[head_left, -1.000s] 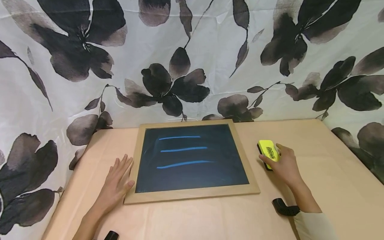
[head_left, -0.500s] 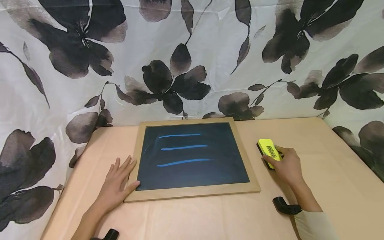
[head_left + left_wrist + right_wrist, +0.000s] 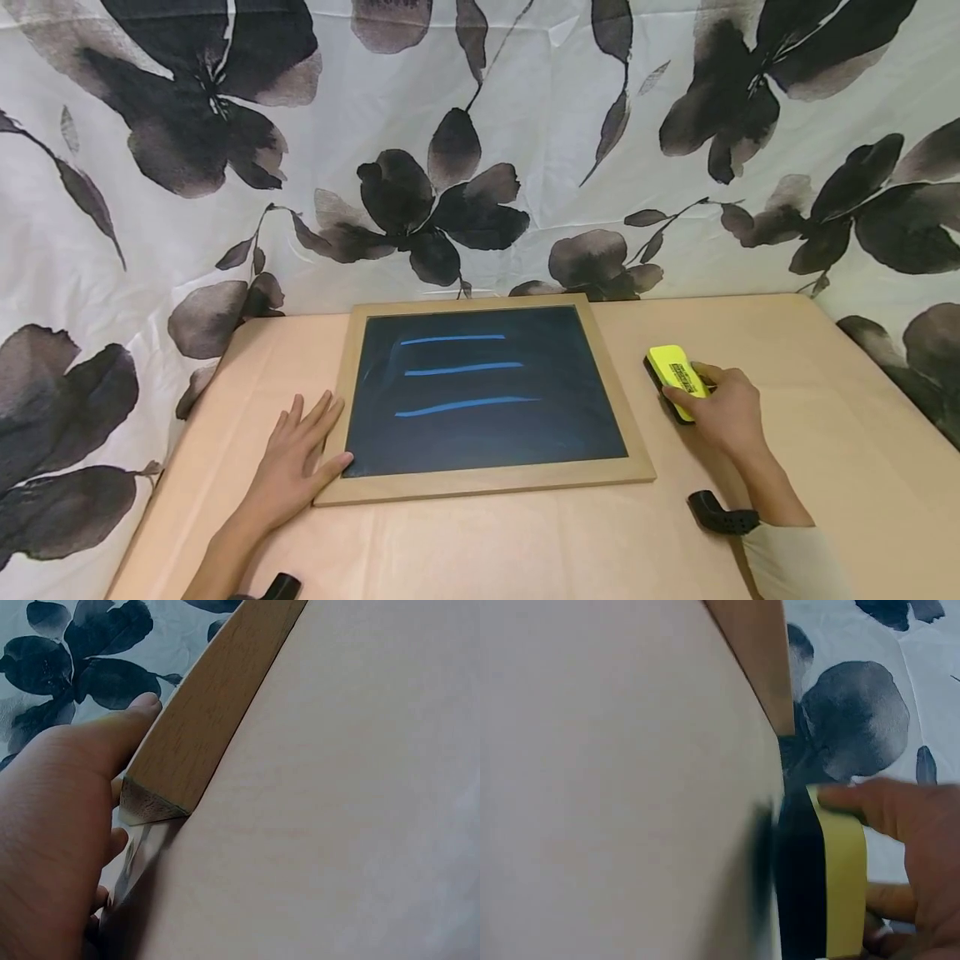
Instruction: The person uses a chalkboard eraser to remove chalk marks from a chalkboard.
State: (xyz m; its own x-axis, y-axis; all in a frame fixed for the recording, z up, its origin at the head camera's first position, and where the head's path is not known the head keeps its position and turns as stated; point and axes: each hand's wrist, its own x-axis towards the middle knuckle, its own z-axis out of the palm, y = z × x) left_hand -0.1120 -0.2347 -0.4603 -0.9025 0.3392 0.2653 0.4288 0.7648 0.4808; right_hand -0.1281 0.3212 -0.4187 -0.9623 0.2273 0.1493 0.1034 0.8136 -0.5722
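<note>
A wood-framed chalkboard (image 3: 487, 433) lies on the table with three blue lines drawn across its dark surface. My left hand (image 3: 288, 471) rests at the board's left side, fingers spread and fairly straight, the thumb on the frame's lower left corner. In the left wrist view that thumb touches the wooden frame (image 3: 214, 697). To the right of the board, my right hand (image 3: 731, 412) grips a yellow board eraser (image 3: 678, 375) between thumb and fingers. Its black felt side (image 3: 801, 877) faces the table in the right wrist view, with a shadow beside it; a small gap seems to show.
The light wooden table (image 3: 480, 550) reaches back to a white cloth (image 3: 570, 192) printed with dark flowers, which also hangs at both sides. A black wrist camera mount (image 3: 722, 514) sits on the right wrist, another (image 3: 277, 587) on the left.
My left hand has shifted right, its thumb moving onto the frame corner. My right hand has closed its fingers round the eraser, which now seems slightly raised.
</note>
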